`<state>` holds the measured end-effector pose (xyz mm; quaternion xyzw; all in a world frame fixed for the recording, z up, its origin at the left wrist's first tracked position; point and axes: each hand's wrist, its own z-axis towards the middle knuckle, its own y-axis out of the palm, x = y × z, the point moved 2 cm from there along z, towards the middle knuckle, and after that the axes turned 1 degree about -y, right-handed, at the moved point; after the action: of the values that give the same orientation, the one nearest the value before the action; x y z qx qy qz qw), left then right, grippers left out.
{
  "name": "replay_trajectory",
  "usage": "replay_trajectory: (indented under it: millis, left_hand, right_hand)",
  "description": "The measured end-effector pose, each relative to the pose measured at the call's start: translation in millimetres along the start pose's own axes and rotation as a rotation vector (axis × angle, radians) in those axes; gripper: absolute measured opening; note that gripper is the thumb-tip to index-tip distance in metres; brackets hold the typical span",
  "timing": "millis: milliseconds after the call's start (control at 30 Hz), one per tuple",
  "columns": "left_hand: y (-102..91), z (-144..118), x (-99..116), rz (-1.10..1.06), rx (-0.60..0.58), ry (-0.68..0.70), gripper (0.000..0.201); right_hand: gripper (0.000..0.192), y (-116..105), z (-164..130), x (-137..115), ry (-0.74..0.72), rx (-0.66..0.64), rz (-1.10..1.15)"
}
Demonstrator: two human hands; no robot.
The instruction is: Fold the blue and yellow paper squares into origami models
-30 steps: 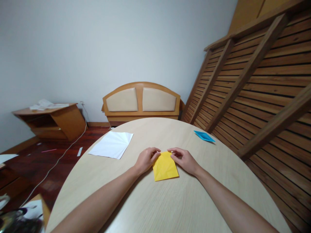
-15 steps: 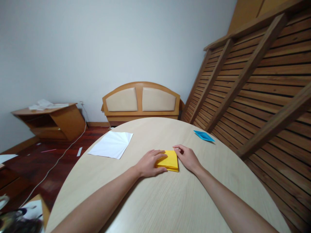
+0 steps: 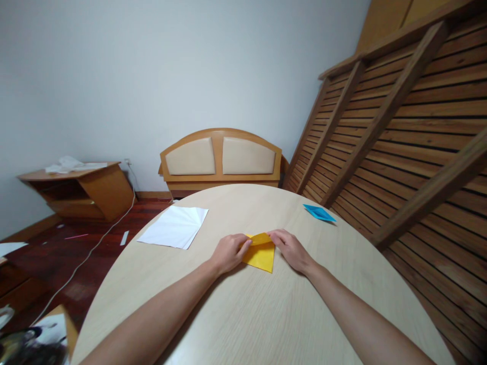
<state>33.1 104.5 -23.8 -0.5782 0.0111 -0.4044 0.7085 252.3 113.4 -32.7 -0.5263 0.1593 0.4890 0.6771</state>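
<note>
Both hands (image 3: 262, 251) pinch yellow paper's (image 3: 262, 256) far edge.

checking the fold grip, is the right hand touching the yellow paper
Touching. The head view shows the right hand with its fingertips on the far right edge of the yellow paper, no gap between them, while the left hand pinches the opposite side.

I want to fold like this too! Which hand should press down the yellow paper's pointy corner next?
Probably the right hand. Its side of the yellow paper is where the near corner points, while the left hand pinches the far left edge.
</note>
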Motion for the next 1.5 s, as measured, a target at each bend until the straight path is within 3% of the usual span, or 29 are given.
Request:
replay_trajectory:
  millis: [167,467,833,1000,1267,1500]
  left_hand:
    - [-0.3,0,-5,-0.011,0.121,-0.076,0.041]
    - [-1.9,-2,-10,-0.206,0.331,-0.132,0.024]
    - [3.4,3,-20,-0.399,0.397,-0.189,0.023]
    - [2.8,3,-20,-0.428,0.419,-0.192,0.032]
    - [4.8,6,-24,-0.495,0.411,-0.19,0.015]
    - [6.9,7,-28,-0.617,0.407,-0.181,0.015]
  right_hand:
    - [0.024,4,-1,1,0.019,-0.028,-0.074]
    - [0.027,6,-3,0,0.109,-0.076,0.261]
    - [0.032,7,-4,5,0.163,-0.115,0.347]
    - [0.036,6,-4,7,0.168,-0.1,0.341]
    - [0.029,6,0,6,0.132,-0.082,0.301]
    - [0.018,5,0,2,0.072,-0.076,0.282]
